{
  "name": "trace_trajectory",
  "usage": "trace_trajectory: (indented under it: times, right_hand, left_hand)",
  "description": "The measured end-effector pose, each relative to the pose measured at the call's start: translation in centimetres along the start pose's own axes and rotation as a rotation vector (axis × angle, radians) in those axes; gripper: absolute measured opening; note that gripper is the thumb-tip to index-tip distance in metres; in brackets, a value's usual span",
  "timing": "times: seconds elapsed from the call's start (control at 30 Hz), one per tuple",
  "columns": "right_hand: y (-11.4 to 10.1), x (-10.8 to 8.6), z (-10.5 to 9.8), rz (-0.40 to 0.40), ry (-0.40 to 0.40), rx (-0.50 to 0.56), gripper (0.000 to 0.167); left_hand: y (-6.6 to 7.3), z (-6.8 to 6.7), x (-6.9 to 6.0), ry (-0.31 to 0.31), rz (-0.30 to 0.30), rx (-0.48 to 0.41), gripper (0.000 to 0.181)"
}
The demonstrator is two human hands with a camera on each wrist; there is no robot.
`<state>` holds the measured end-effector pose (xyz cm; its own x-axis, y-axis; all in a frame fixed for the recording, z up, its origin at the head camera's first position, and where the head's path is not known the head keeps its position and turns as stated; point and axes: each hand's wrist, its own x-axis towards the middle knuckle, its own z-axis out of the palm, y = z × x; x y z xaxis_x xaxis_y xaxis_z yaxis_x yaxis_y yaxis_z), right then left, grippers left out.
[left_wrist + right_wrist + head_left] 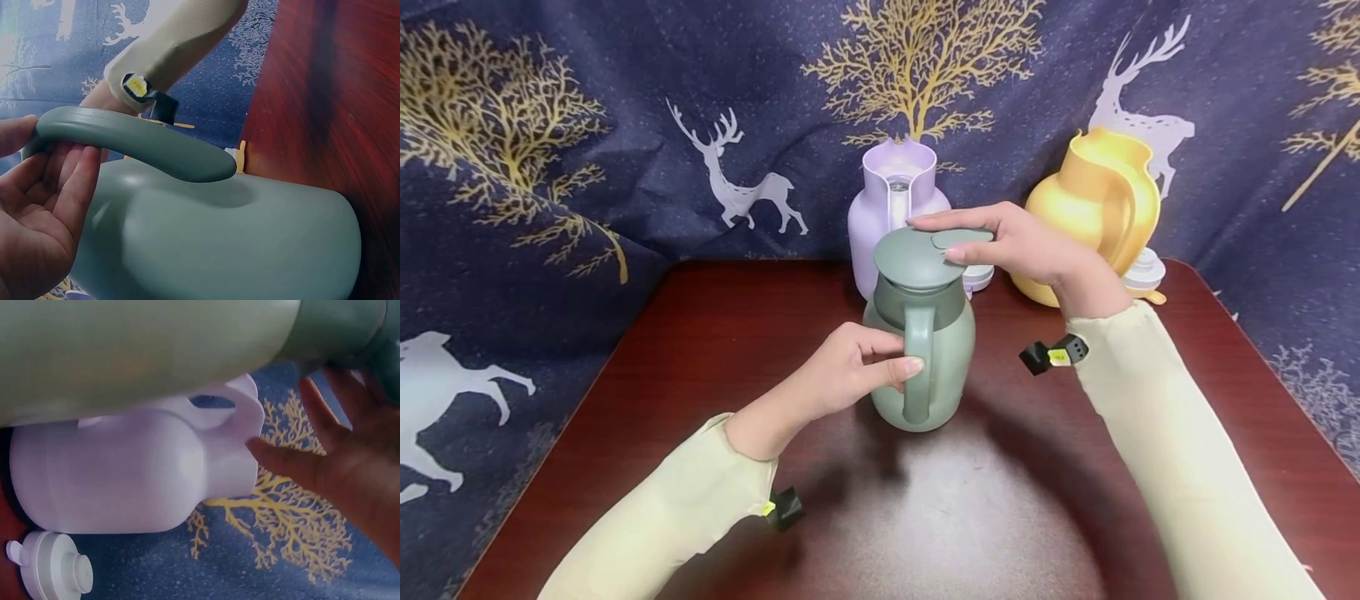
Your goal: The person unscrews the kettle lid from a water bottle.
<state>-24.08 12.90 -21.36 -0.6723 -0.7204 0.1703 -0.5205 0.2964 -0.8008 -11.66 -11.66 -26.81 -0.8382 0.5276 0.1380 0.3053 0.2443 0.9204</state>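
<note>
A green thermos jug (pixel 951 358) stands upright on the table, its handle (pixel 917 375) toward me. My left hand (pixel 857 367) pinches that handle between thumb and fingers; the left wrist view shows the thumb on one side of the handle (pixel 144 140) and the fingertips on the other. On the jug's neck sits a round green lid (pixel 906 258) with an oval piece at its right side. My right hand (pixel 1018 242) rests over that side, fingers fairly straight along the far edge and thumb on top. In the right wrist view, blur hides part of the contact between right hand (pixel 356 450) and lid.
Right behind the green jug stands a lilac jug (pixel 865 225) without a lid. A white stopper (pixel 977 277) lies beside it. At the back right is a lidless yellow jug (pixel 1052 208), with another white stopper (pixel 1145 271) next to it. A patterned cloth (pixel 647 167) hangs behind the table (pixel 737 325).
</note>
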Motion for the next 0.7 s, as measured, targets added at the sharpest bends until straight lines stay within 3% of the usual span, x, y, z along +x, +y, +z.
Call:
trace_trajectory:
  times: [0.1, 0.2, 0.3, 0.53, 0.7]
  right_hand:
    - [0.3, 0.2, -0.7, 0.005, -0.054, 0.019, 0.046]
    - [0.2, -0.1, -0.7, 0.011, -0.037, 0.024, 0.046]
    - [-0.4, -1.2, -0.2, 0.045, 0.057, -0.023, 0.049]
    - [-4.0, -2.5, 2.9, 0.141, 0.252, -0.368, 0.074]
    - [-4.6, -1.9, 4.6, 0.118, 0.338, -0.381, 0.069]
  left_hand:
    - [0.0, 0.1, 0.1, -0.004, -0.004, -0.001, 0.022]
    - [-0.1, 0.3, 0.2, -0.008, 0.000, -0.018, 0.023]
    - [-0.2, 0.5, 0.3, -0.012, -0.001, -0.022, 0.023]
    - [-0.1, 0.3, 0.2, 0.000, 0.001, 0.020, 0.020]
    - [0.2, 0.0, 0.0, -0.005, 0.005, 0.027, 0.021]
